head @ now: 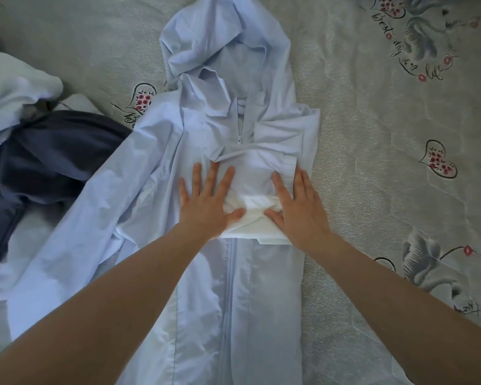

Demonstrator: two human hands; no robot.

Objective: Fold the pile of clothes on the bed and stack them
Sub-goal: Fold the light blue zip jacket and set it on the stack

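Jacket (pixel 206 129) pale blue (hooded, zipped), right sleeve folded in.

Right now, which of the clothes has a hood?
The light blue jacket under both hands, spread flat mid-bed; its hood points away. The dark blue garment and the white one on the left are crumpled, no hood showing.

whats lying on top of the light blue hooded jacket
A folded sleeve lies across the light blue hooded jacket, with the left hand and right hand pressed flat on it. Whatever lies beneath the fold is covered.

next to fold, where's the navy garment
In the head view, the navy garment lies crumpled at the left, beside the light blue jacket's sleeve.
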